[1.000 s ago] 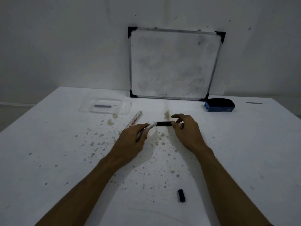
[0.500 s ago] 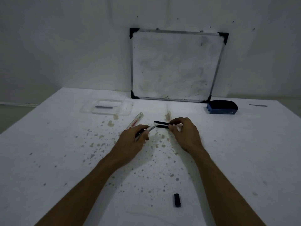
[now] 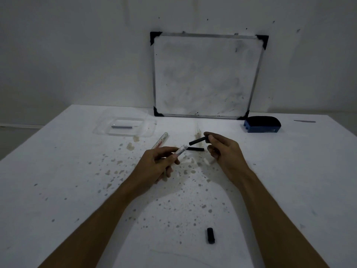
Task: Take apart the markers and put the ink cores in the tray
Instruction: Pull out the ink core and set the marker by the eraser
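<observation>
My left hand (image 3: 157,166) grips a white marker barrel (image 3: 182,149), whose open end points up and to the right. My right hand (image 3: 225,152) pinches a black ink core (image 3: 197,141) by its right end and holds it in the air, free of the barrel. Just below it a second black stick (image 3: 195,149) lies flat on the table. Another white marker with red lettering (image 3: 160,141) lies left of my left hand. At the back left stands a clear plastic tray (image 3: 102,130) with one dark core (image 3: 121,127) inside.
A black cap (image 3: 210,235) lies near the table's front. A whiteboard (image 3: 206,74) leans against the wall, with a blue eraser (image 3: 261,125) to its right. A thin grey stick (image 3: 304,121) lies far right. The white table (image 3: 58,190) is speckled with stains.
My right hand has closed on the black core and lifted it up and to the right, away from the barrel. My left hand has tilted the barrel's end upward.
</observation>
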A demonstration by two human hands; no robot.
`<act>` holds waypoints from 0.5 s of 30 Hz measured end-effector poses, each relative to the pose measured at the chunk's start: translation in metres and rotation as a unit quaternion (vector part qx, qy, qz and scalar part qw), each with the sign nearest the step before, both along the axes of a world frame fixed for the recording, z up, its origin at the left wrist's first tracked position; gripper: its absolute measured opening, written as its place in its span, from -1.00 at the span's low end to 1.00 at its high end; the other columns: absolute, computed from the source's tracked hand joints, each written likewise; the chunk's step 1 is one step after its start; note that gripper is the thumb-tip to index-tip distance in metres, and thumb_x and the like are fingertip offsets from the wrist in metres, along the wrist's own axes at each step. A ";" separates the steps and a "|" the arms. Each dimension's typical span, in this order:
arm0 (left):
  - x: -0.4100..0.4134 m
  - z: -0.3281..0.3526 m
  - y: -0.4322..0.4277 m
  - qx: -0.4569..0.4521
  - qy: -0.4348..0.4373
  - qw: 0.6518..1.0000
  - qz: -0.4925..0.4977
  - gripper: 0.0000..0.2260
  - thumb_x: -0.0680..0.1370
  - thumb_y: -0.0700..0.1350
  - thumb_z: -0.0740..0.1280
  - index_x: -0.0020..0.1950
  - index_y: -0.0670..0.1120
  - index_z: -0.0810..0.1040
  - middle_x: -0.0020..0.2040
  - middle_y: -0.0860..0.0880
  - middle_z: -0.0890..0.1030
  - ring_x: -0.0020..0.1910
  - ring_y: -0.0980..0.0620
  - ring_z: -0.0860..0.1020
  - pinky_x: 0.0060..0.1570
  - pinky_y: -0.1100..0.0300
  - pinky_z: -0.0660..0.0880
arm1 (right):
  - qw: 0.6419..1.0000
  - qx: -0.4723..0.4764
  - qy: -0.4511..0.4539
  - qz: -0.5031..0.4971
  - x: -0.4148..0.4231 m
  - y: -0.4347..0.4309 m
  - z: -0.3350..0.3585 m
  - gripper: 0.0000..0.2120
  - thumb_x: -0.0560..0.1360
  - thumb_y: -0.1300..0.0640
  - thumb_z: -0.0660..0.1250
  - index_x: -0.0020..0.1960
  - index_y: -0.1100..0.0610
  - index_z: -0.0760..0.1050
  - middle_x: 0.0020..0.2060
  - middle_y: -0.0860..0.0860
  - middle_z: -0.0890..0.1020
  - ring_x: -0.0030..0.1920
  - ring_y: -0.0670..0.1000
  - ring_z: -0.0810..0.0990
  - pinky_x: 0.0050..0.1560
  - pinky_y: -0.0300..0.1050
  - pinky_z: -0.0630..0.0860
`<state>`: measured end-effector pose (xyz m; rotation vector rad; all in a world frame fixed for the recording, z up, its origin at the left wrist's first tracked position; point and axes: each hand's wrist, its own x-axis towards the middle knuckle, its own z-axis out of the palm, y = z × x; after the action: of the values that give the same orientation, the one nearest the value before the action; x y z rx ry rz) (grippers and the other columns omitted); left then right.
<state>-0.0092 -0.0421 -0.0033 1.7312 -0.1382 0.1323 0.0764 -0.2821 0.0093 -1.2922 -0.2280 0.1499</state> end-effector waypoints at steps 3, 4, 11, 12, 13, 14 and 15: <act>0.000 0.001 -0.003 -0.004 -0.004 1.000 -0.005 -0.79 0.66 -0.12 0.39 0.28 0.02 0.69 -0.06 -0.09 0.75 -0.41 0.06 0.57 -0.54 0.29 0.42 | 1.000 -0.015 0.005 -0.006 -0.003 0.004 -0.001 -0.82 0.61 0.19 0.37 0.04 0.05 0.76 -0.14 -0.02 0.72 -0.32 -0.10 0.51 -0.32 -0.26 0.43; 0.000 0.001 -0.003 -0.005 -0.003 1.000 -0.005 -0.78 0.66 -0.13 0.39 0.28 0.00 0.69 -0.06 -0.09 0.75 -0.41 0.06 0.56 -0.53 0.30 0.42 | 1.000 -0.020 0.007 -0.010 -0.003 0.006 -0.001 -0.81 0.61 0.20 0.37 0.02 0.04 0.76 -0.15 -0.02 0.71 -0.33 -0.11 0.51 -0.33 -0.25 0.43; -0.001 0.002 -0.002 -0.009 -0.008 1.000 -0.007 -0.79 0.65 -0.13 0.40 0.28 -0.02 0.69 -0.06 -0.10 0.75 -0.44 0.06 0.54 -0.54 0.32 0.40 | 0.998 -0.058 0.014 -0.033 -0.007 0.009 0.000 -0.83 0.61 0.20 0.36 0.05 0.04 0.73 -0.22 -0.01 0.68 -0.31 -0.08 0.50 -0.28 -0.20 0.43; 0.000 0.002 -0.002 -0.007 -0.009 1.000 -0.008 -0.79 0.65 -0.13 0.40 0.27 0.00 0.70 -0.07 -0.10 0.75 -0.44 0.06 0.54 -0.53 0.31 0.41 | 0.995 -0.088 -0.003 -0.042 -0.009 0.009 0.000 -0.84 0.62 0.17 0.36 0.09 0.03 0.72 -0.24 -0.01 0.66 -0.29 -0.07 0.49 -0.28 -0.20 0.44; 0.000 0.001 -0.002 -0.005 -0.011 1.000 -0.009 -0.80 0.65 -0.13 0.40 0.26 0.02 0.70 -0.08 -0.09 0.75 -0.43 0.06 0.54 -0.52 0.30 0.43 | 0.991 -0.116 -0.026 -0.053 -0.010 0.009 0.000 -0.83 0.62 0.14 0.36 0.12 0.02 0.71 -0.24 0.00 0.65 -0.27 -0.08 0.50 -0.26 -0.20 0.45; 0.000 -0.001 -0.002 -0.003 -0.013 1.000 -0.009 -0.80 0.65 -0.12 0.40 0.25 0.05 0.71 -0.08 -0.09 0.75 -0.43 0.05 0.54 -0.50 0.28 0.45 | 0.987 -0.135 -0.053 -0.064 -0.012 0.009 0.000 -0.83 0.62 0.11 0.37 0.15 0.01 0.70 -0.21 -0.02 0.66 -0.25 -0.10 0.53 -0.22 -0.22 0.48; 0.000 -0.001 -0.003 0.000 -0.015 1.000 -0.008 -0.80 0.65 -0.11 0.40 0.24 0.07 0.71 -0.09 -0.09 0.75 -0.42 0.05 0.54 -0.47 0.26 0.47 | 0.983 -0.146 -0.084 -0.073 -0.013 0.010 0.002 -0.82 0.61 0.10 0.38 0.17 0.00 0.69 -0.17 -0.07 0.69 -0.22 -0.14 0.57 -0.17 -0.27 0.51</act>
<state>-0.0091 -0.0447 -0.0048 1.7284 -0.1731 0.1468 0.0633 -0.2725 0.0113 -1.6116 -0.2599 -0.0540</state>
